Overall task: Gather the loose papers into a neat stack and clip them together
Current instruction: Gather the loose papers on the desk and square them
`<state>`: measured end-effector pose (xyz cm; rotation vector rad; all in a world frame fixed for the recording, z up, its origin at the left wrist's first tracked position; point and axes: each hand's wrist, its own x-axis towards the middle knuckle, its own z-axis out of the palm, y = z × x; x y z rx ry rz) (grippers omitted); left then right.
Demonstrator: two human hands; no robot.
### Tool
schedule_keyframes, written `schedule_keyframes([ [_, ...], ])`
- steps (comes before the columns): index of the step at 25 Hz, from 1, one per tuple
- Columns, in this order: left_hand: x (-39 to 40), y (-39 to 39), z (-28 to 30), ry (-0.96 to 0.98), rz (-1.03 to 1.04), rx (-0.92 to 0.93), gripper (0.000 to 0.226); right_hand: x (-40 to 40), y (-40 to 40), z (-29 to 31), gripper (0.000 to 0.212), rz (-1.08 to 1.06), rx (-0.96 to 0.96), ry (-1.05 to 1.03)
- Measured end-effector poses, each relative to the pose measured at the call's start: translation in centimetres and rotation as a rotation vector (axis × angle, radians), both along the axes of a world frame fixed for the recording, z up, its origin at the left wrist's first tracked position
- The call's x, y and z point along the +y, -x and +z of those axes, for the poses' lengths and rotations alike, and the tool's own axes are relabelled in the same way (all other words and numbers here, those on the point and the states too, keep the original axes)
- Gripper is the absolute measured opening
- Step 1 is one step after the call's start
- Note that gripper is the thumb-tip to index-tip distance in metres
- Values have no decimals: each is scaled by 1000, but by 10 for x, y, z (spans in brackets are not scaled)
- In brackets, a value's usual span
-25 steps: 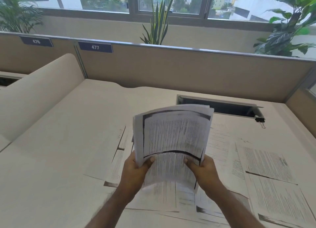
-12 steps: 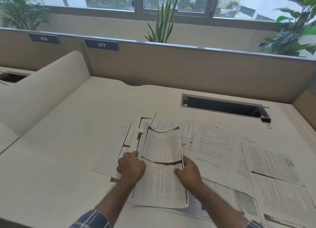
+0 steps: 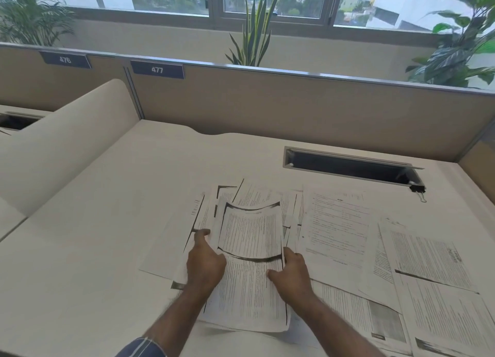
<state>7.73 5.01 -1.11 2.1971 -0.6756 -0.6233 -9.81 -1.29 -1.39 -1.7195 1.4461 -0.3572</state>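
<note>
A small stack of printed papers point(image 3: 250, 252) lies flat on the desk, on top of other sheets. My left hand point(image 3: 205, 263) rests on its left edge, fingers reaching over a sheet beside it. My right hand point(image 3: 290, 273) presses the stack's right edge, thumb on the top page. More loose papers point(image 3: 337, 228) spread to the right, with further printed sheets point(image 3: 434, 273) near the desk's right side. A black binder clip point(image 3: 417, 189) sits at the far right, by the corner of the cable slot, well away from both hands.
The cream desk point(image 3: 107, 222) is bounded by a tan partition point(image 3: 267, 107) at the back. An open cable slot point(image 3: 348, 166) lies behind the papers. A curved cream divider point(image 3: 61, 142) rises on the left. Plants stand beyond the partition.
The stack was held upright in the air by both hands a second ago; it has come down and now lies flat on the desk, with both hands pressing its side edges.
</note>
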Motion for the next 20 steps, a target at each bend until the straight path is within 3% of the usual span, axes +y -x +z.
schedule_keyframes([
  [2, -2, 1, 6, 64, 28, 24, 63, -1, 1, 1, 43, -25, -35, -17],
  [7, -14, -13, 23, 179, -138, 233, 30, -14, 4, 9, 28, -114, -138, -50],
  [10, -36, -26, 23, 121, -186, 94, 31, -31, 2, 3, 39, -110, -113, -18],
  [13, -64, -36, 14, -182, -241, -186, 48, -48, -4, 1, 38, -84, -50, -3],
  [15, -73, -34, 7, -367, -279, -272, 57, -53, -7, 1, 38, -77, -16, 14],
  [17, -78, -30, 6, -362, -261, -232, 54, -55, -8, -1, 38, -58, 24, 40],
  [20, -81, -23, 6, -193, -161, -78, 54, -59, -7, -5, 38, -49, 47, 45],
])
